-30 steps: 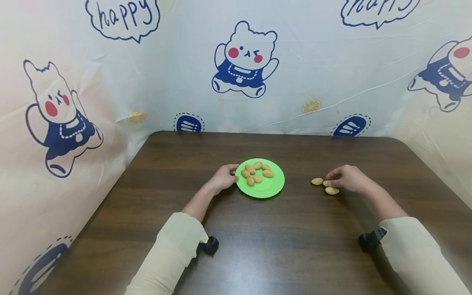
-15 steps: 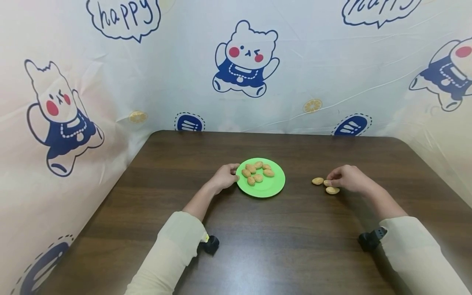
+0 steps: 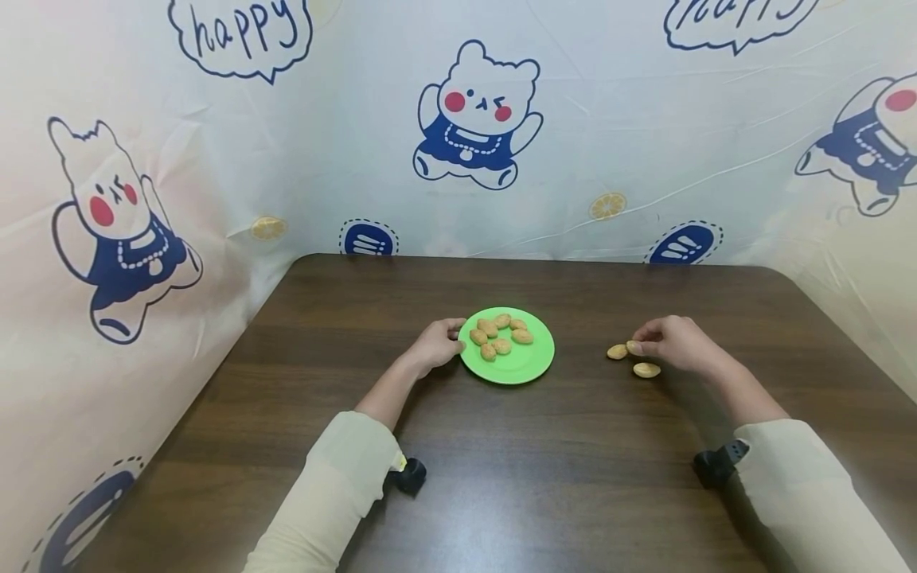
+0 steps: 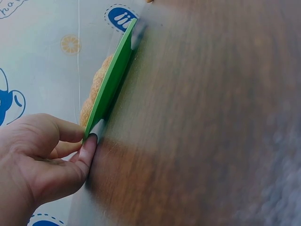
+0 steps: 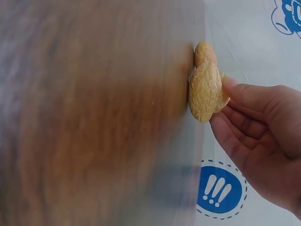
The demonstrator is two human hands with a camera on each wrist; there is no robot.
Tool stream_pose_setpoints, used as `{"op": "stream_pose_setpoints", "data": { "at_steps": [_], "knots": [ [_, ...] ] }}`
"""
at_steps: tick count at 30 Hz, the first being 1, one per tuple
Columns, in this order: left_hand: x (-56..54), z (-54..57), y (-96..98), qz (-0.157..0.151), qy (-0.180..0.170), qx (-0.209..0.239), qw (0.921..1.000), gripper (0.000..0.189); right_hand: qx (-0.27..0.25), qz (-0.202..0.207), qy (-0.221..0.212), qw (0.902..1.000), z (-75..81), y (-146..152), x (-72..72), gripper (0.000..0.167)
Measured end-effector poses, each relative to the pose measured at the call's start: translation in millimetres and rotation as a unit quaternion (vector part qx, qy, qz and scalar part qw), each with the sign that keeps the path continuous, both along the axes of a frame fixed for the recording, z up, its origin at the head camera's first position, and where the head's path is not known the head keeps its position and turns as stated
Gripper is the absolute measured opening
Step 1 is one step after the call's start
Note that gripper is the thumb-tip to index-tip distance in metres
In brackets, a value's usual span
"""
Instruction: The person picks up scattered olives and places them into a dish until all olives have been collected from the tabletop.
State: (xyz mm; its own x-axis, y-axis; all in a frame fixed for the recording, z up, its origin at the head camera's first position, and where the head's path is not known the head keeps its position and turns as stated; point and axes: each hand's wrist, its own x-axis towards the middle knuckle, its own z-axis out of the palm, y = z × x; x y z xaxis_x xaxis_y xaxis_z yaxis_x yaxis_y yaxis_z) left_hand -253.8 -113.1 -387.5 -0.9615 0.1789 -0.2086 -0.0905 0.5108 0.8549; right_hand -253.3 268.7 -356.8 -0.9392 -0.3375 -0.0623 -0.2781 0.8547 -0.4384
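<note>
My left hand (image 3: 435, 347) pinches the near-left rim of a round green plate (image 3: 526, 366). In the left wrist view, thumb and fingers (image 4: 75, 134) meet at the plate's edge. Several tan almonds (image 3: 501, 347) in wrinkled shells lie on the plate, mostly in its left and back part. To the right, my right hand (image 3: 677, 344) pinches one in-shell almond (image 3: 634, 348) between thumb and fingertips. Another almond (image 3: 617, 352) lies just left of it, and one more almond (image 3: 646, 370) lies in front. In the right wrist view, a nearer almond (image 5: 204, 92) partly hides the held one.
A dark brown wooden table (image 3: 559, 477) carries everything. Pale printed cloth (image 3: 322, 143) with cartoon bears hangs behind and at the sides. Each sleeved forearm wears a black wrist camera, the left camera (image 3: 411, 477) and the right camera (image 3: 719, 465).
My right hand has lifted slightly up and left with the pinched almond, away from the almond in front. My left hand and the plate stay put.
</note>
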Motion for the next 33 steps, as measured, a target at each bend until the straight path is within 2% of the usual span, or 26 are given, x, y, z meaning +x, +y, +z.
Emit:
{"op": "stream_pose_setpoints", "data": {
  "at_steps": [13,23,33],
  "knots": [
    [0.7,1.1,-1.0,0.002,-0.003,-0.002,1.0,0.054,-0.025,-0.013,0.008,0.9996,3.9,-13.3,-2.9,0.023],
    [1.7,0.4,-0.2,0.001,-0.004,0.012,0.9999,0.053,-0.036,0.003,0.031,0.9989,4.6,-23.7,-5.0,0.022],
    [1.9,-0.1,0.5,0.005,-0.005,0.01,0.9999,0.052,-0.058,-0.002,0.016,0.9982,6.6,-40.4,-8.7,0.027]
  ]
}}
